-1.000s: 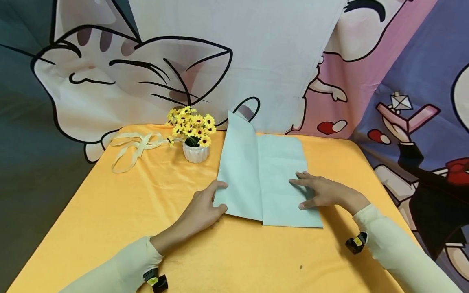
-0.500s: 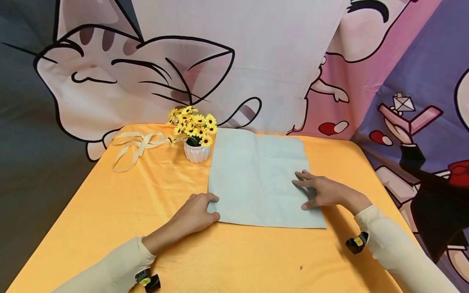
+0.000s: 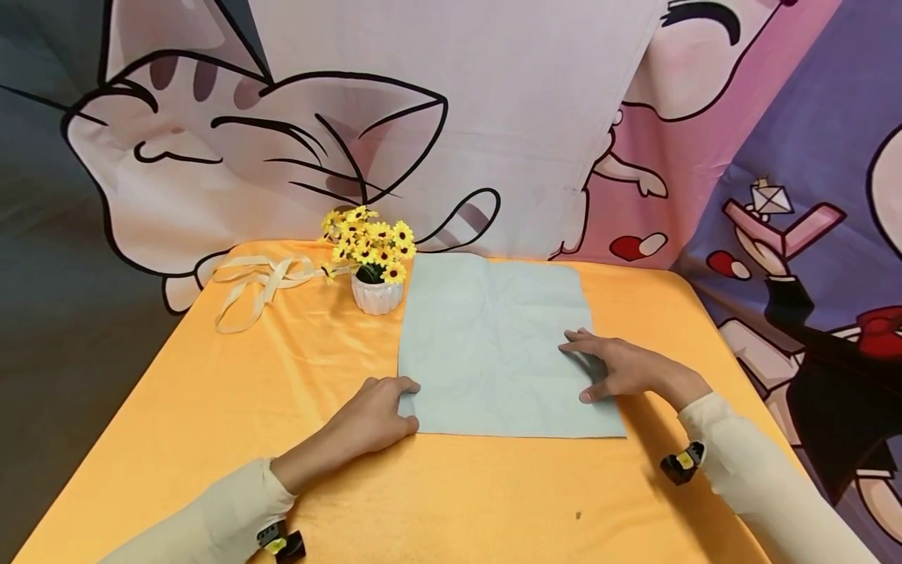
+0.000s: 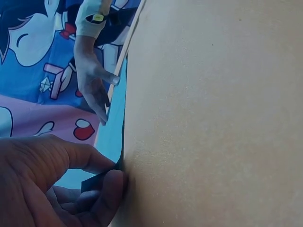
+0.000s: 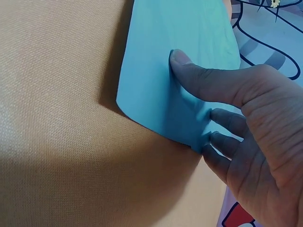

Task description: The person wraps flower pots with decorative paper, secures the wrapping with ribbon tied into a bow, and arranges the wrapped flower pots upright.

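A light blue sheet (image 3: 493, 352) lies spread flat in the middle of the table, with a faint crease running down it. At its near left corner is my left hand (image 3: 369, 415). The left wrist view shows the thumb and forefinger of that hand (image 4: 61, 175) pinching the sheet's edge (image 4: 113, 132). Over the right edge, my right hand (image 3: 623, 368) rests with its fingers spread. Up close in the right wrist view, the thumb (image 5: 203, 82) lies straight on the sheet (image 5: 156, 85), and the other fingertips touch it near its edge.
Behind and left of the sheet stands a white ribbed pot (image 3: 377, 296) of yellow flowers (image 3: 373, 243). A loose cream ribbon (image 3: 268, 282) lies at the back left of the yellow-covered table (image 3: 458, 501). A cartoon-printed backdrop (image 3: 535, 157) hangs behind.
The left flap of the sheet has been folded out to the left and down flat, my left hand moving left and slightly nearer with its corner. My right hand has stayed nearly still.
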`<action>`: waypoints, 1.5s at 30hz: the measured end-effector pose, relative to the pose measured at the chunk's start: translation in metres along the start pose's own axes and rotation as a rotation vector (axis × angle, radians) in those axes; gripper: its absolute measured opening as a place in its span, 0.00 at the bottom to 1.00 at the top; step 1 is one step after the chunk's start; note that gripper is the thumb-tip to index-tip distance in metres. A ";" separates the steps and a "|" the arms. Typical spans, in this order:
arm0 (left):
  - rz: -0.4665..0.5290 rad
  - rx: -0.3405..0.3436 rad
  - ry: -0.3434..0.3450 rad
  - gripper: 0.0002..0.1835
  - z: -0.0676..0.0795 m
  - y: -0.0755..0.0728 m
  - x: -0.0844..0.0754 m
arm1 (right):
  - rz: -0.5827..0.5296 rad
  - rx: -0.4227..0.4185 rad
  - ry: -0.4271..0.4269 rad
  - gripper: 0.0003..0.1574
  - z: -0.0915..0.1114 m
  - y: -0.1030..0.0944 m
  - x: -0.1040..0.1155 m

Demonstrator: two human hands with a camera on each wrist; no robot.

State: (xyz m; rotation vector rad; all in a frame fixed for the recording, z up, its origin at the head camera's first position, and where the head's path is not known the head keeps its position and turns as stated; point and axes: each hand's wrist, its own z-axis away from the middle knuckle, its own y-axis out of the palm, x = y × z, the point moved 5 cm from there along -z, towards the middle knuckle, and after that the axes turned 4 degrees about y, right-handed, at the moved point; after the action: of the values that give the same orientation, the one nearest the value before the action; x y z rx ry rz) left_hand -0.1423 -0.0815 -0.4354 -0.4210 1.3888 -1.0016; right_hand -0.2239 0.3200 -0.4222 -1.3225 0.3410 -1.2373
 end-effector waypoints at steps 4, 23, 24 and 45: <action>-0.026 0.018 0.009 0.29 0.001 -0.002 0.000 | 0.009 -0.008 -0.007 0.55 -0.001 0.000 0.000; -0.309 0.170 0.423 0.59 -0.102 -0.012 -0.007 | -0.001 0.023 0.074 0.69 -0.001 0.031 0.028; -0.317 0.181 0.422 0.61 -0.108 -0.009 0.001 | 0.001 0.026 0.074 0.69 -0.002 0.032 0.028; -0.266 0.174 0.371 0.62 -0.099 -0.014 0.003 | 0.019 -0.014 0.046 0.66 -0.003 0.026 0.029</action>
State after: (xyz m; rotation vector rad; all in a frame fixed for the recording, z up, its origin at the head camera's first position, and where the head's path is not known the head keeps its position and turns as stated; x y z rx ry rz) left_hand -0.2397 -0.0623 -0.4455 -0.3038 1.5842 -1.4623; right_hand -0.2024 0.2889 -0.4325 -1.3013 0.3943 -1.2528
